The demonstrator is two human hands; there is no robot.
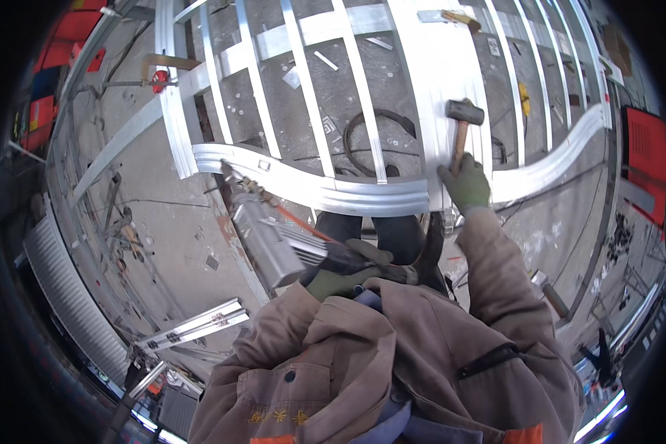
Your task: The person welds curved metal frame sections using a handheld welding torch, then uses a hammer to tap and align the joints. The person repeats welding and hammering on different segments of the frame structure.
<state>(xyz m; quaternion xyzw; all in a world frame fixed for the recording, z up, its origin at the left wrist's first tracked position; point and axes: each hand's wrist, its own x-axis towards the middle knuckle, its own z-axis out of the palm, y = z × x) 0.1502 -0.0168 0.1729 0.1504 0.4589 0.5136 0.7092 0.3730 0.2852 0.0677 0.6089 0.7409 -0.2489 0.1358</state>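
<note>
From the head camera I look straight down over my own tan work jacket point(392, 355) at a large silver aluminium frame point(325, 194) with curved rails and many thin upright bars, lying flat above a dusty concrete floor point(163, 214). My right hand point(466, 185), in a green glove, is closed around the wooden handle of a mallet point(462, 122), whose dark head rests on the broad pale panel of the frame, near its curved lower rail. My left hand point(340, 280), also gloved green, is wrapped tight around the grip of a silver power tool point(270, 237), its tip touching the curved rail at the left. A short aluminium offcut point(192, 325) lies on the floor, lower left.
</note>
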